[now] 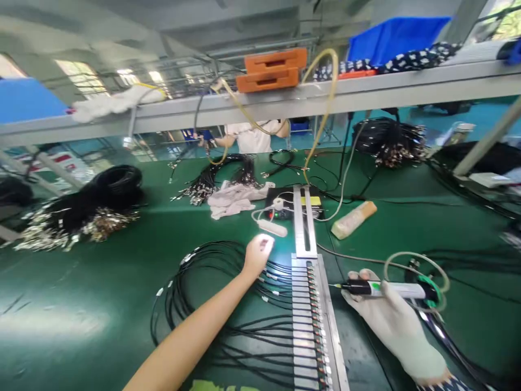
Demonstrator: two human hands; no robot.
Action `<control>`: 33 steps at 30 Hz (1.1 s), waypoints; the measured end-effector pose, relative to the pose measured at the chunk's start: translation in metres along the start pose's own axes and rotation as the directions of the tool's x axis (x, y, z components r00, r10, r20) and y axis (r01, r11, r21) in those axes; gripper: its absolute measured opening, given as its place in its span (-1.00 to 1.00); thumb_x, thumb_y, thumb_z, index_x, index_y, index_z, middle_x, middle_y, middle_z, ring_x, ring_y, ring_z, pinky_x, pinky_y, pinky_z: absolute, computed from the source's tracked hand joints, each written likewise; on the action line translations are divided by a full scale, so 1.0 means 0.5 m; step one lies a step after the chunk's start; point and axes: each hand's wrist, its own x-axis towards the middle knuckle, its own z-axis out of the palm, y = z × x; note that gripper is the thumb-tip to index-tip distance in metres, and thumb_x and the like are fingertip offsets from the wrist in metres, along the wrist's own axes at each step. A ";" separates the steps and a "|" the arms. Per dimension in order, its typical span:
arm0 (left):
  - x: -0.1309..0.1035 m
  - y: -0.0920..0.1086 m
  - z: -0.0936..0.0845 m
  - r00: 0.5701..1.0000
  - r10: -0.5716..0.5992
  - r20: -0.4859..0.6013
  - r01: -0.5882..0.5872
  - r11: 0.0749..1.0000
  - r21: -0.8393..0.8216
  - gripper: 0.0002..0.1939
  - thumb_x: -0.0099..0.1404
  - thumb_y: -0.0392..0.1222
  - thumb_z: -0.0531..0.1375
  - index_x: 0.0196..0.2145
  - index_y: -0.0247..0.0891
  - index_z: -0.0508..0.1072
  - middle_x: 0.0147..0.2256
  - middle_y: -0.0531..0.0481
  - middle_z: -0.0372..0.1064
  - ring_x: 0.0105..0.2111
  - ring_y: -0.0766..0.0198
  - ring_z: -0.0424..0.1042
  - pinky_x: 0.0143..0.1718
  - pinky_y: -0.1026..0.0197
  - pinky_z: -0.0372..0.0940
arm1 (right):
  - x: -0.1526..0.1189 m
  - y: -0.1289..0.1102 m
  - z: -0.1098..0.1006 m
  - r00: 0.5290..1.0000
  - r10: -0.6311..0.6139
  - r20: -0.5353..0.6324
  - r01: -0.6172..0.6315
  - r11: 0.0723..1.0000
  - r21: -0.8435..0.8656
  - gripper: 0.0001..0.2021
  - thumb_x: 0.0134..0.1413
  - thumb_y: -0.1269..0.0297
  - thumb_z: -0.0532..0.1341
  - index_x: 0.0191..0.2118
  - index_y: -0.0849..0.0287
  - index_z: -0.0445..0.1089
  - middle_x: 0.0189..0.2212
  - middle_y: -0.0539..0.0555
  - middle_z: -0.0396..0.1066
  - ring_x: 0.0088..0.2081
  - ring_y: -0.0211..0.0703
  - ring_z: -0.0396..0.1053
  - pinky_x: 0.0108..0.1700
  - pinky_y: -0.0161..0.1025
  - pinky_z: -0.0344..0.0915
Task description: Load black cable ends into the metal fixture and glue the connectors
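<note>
My right hand (386, 315), in a white glove, is wrapped round a dispensing syringe (391, 289) with a black front part and a thin needle. The needle points left at the metal cable fixture (305, 326), close to its right edge. Along this fixture lie several thin black cables (264, 326) in slots, with small metal ends in a row. My left hand (259, 252) is over the cables left of the fixture, fingers curled and bright with glare; whether they hold anything is hidden. Just beyond it lies a white oblong piece on a cord (272, 227).
A black box (280, 203) with a red light stands behind the fixture. Right of it lies a plastic bottle (353, 220). Cable bundles (109, 190) and a pinkish cloth (234, 198) lie around. A shelf rail (183, 111) crosses above; another person (250, 137) is opposite.
</note>
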 end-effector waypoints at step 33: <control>0.170 -0.230 -0.036 0.965 -0.260 -0.016 0.244 0.882 0.402 -0.49 0.37 -0.15 0.01 0.23 -0.35 0.24 0.31 -0.30 0.00 0.30 -0.26 -0.05 0.24 -0.35 0.00 | 0.125 0.032 0.021 0.960 -0.275 -0.058 0.229 0.884 -0.408 -0.81 0.02 0.13 0.36 -0.25 0.06 0.47 -0.33 0.03 0.40 -0.43 -0.21 0.29 -0.44 -0.28 0.33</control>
